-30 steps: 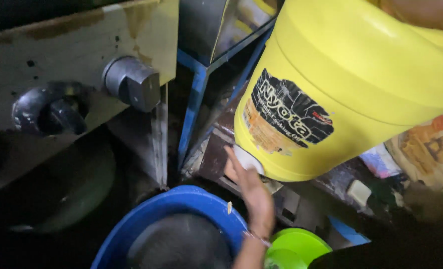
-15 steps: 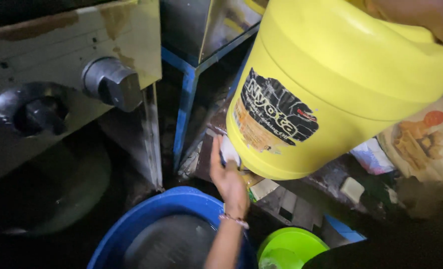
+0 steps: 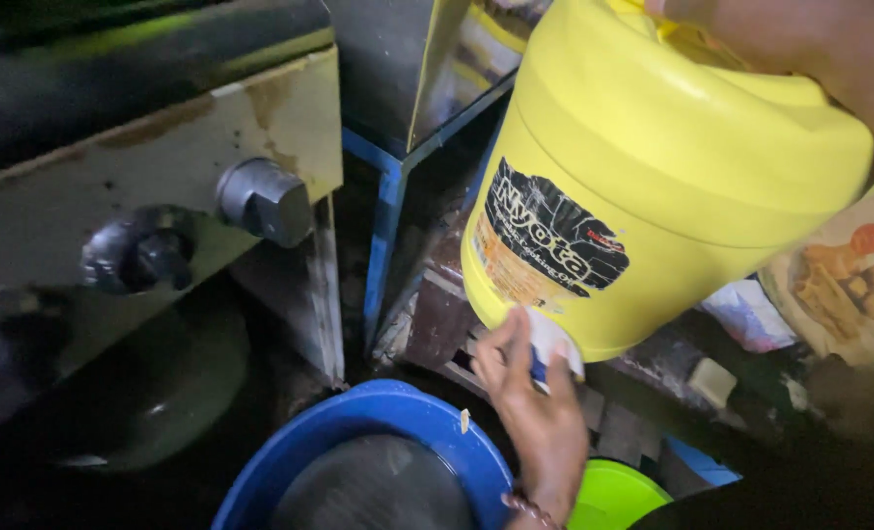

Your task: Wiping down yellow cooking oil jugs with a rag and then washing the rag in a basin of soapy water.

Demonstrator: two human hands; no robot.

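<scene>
The yellow jerrycan [image 3: 653, 186] hangs tilted in the upper right of my view, its black label facing me, above a blue basin [image 3: 358, 432]. At far left, a grimy metal stove front carries a grey knob [image 3: 263, 201]. Below centre, the basin holds a dark round sieve [image 3: 373, 486]. My left hand [image 3: 530, 402] reaches up, fingers closed on a small white cap [image 3: 552, 344] at the can's lower edge. A green bowl [image 3: 614, 496] sits beside it. My right hand [image 3: 810, 49] holds the can's top; I cannot tell its grip.

jug [image 3: 653, 186] above basin [image 3: 358, 432] | stove [image 3: 142, 196] left | bowl [image 3: 614, 496] right
</scene>
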